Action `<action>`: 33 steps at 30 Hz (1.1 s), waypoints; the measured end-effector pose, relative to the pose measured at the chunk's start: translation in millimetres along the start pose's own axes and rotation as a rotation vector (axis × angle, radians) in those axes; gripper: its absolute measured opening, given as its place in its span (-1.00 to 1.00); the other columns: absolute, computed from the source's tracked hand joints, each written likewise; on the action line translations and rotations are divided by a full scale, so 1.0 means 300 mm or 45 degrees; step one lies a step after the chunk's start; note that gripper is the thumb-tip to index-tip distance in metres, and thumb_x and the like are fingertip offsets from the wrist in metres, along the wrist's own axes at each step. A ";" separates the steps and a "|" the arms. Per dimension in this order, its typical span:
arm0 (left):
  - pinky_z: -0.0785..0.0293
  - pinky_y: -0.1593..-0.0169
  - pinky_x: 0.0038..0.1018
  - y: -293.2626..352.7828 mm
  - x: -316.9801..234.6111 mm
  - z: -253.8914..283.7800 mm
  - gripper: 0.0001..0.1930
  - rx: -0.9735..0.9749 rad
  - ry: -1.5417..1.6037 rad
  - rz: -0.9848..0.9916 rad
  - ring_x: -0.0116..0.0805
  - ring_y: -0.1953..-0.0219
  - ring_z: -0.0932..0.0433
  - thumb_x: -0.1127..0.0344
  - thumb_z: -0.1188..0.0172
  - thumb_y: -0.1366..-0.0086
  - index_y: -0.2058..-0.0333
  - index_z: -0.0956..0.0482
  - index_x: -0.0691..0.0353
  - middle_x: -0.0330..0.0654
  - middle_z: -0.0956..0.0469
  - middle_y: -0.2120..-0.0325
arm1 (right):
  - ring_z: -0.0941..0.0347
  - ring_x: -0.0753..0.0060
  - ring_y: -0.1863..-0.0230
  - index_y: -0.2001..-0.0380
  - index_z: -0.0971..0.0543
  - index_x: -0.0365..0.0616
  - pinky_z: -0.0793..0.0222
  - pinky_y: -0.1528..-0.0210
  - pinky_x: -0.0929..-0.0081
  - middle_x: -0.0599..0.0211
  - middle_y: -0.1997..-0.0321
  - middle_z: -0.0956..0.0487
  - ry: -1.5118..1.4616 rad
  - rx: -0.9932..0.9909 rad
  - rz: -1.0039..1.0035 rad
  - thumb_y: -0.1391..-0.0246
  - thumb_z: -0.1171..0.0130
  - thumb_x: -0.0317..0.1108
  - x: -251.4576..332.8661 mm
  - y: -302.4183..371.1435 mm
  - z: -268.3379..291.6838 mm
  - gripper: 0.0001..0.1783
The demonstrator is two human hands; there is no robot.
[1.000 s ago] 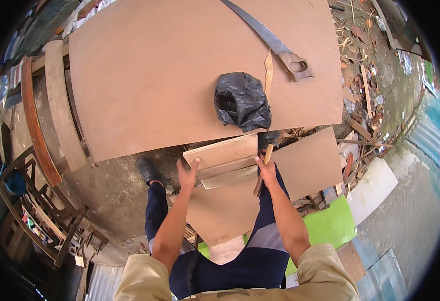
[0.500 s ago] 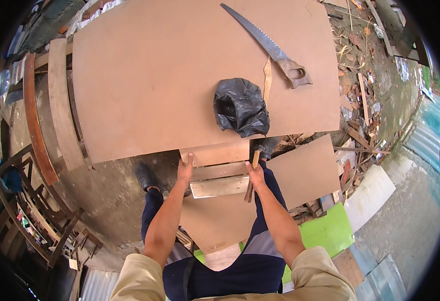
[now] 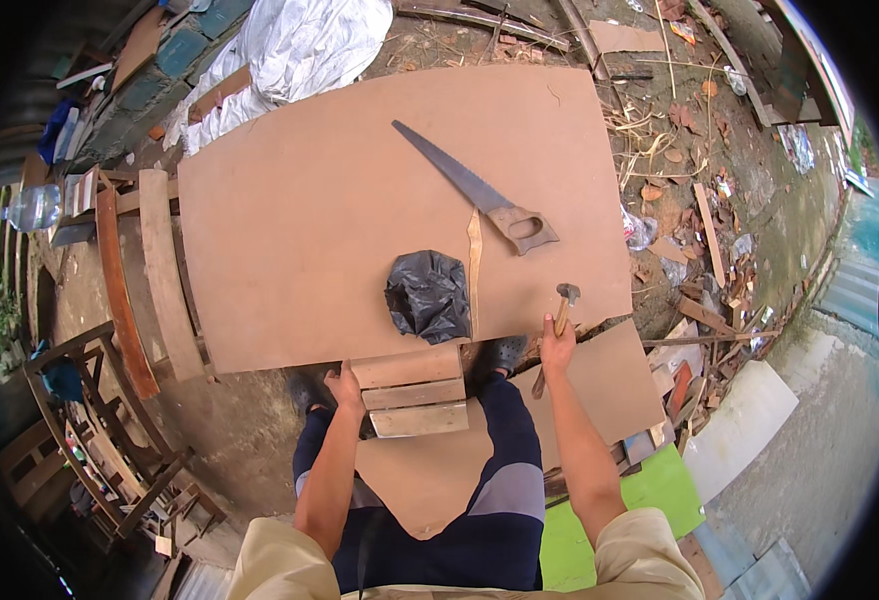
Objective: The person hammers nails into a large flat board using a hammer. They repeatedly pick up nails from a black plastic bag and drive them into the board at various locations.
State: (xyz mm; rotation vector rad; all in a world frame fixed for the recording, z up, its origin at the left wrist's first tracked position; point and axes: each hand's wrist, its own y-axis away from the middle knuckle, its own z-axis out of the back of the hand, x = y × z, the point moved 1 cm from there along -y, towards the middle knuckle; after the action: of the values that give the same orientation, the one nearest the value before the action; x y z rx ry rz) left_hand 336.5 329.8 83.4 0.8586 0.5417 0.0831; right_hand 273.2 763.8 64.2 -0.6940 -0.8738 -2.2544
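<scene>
My left hand [image 3: 345,388] grips the left end of a small slatted wooden piece [image 3: 414,393], whose pale slats lie side by side at the board's near edge. To the right of it, my right hand [image 3: 558,345] is closed round the handle of a hammer [image 3: 567,294], its dark head uppermost. A dark brown end shows below that hand; I cannot tell whether it belongs to the hammer. On the large brown board [image 3: 289,220] rest a crumpled black plastic bag [image 3: 427,297], a thin wood strip [image 3: 474,270] and a handsaw [image 3: 479,190] with a wooden handle.
Long planks [image 3: 166,270] lie left of the board, with a wooden chair frame [image 3: 99,430] nearer me. Scrap wood and litter [image 3: 704,300] cover the ground at right. A second brown sheet [image 3: 599,385] and a green panel [image 3: 649,500] lie close by. White sheeting [image 3: 309,45] is heaped beyond.
My right hand has moved right, away from the slatted piece, and the hammer's head now shows. My left hand stays at the slatted piece's left end. The view has shifted.
</scene>
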 end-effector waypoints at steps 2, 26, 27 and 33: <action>-0.14 -0.41 -0.19 -0.032 -0.040 -0.026 -0.15 0.114 0.069 0.133 -0.03 -0.42 -0.18 0.06 -0.27 -0.34 -0.39 -0.04 0.44 0.18 -0.13 -0.38 | -0.45 -0.06 0.35 0.37 -0.50 -0.28 -0.34 0.21 0.08 -0.02 0.43 -0.51 0.107 -0.035 0.083 -0.23 -0.29 -0.08 0.071 -0.088 0.007 -0.58; -0.15 -0.45 0.00 -0.269 -0.324 -0.033 0.17 -0.394 -0.119 0.312 0.12 -0.45 0.01 -0.22 -0.37 -0.20 -0.46 0.18 0.30 0.18 0.10 -0.41 | -0.41 -0.18 0.02 0.20 -0.50 -0.39 -0.31 -0.06 0.03 -0.19 0.08 -0.47 0.181 -0.101 0.089 -0.30 -0.22 -0.10 0.351 0.063 -0.408 -0.55; -0.18 -0.44 -0.01 -0.234 -0.330 -0.055 0.19 -0.475 0.016 0.442 0.11 -0.45 0.00 -0.26 -0.38 -0.19 -0.47 0.19 0.29 0.17 0.09 -0.41 | -0.40 -0.20 -0.01 0.15 -0.52 -0.40 -0.32 -0.08 0.03 -0.22 0.03 -0.46 0.170 -0.258 0.013 -0.30 -0.22 -0.09 0.325 0.061 -0.418 -0.54; -0.37 -0.35 -0.13 -0.251 -0.238 -0.008 0.25 -0.687 0.367 0.479 -0.02 -0.40 -0.20 -0.45 -0.32 -0.14 -0.48 0.17 0.23 0.00 0.09 -0.46 | -0.46 0.03 -0.18 -0.14 -0.51 -0.37 -0.46 -0.15 0.01 0.00 -0.25 -0.43 -0.226 -0.515 -0.482 -0.33 -0.22 -0.07 -0.097 -0.018 -0.274 -0.43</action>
State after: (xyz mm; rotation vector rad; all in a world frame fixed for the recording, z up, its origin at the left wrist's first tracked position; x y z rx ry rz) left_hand 263.1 261.7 56.6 0.4092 0.5823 0.6756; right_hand 268.8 717.7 -9.7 -0.9895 -0.6753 -2.7853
